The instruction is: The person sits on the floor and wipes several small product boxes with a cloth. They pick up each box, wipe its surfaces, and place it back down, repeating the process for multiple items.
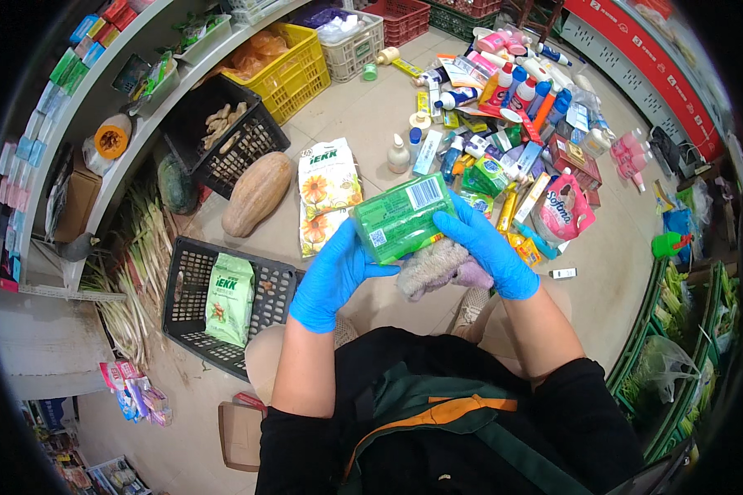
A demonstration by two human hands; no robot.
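Observation:
Between my two gloved hands is a green film-wrapped pack [402, 216] with a barcode and small print on its upward side. My left hand [334, 272] grips its left end, the thumb under the near edge. My right hand [492, 247] holds its right end and also a grey and mauve fluffy cloth [436, 269], which hangs just below the pack. Two white floral packets [329, 179] lie overlapping on the floor beyond my left hand. A light green packet [229, 297] rests in a black plastic crate [272, 291] to the left.
A heap of bottles, boxes and tubes spreads ahead, with a pink Softma pouch [560, 207] at its near side. Left are a long squash [257, 195], a tilted black crate of ginger [241, 164], scallions [142, 260] and shelving [86, 74]. Green vegetable crates [644, 328] line the right.

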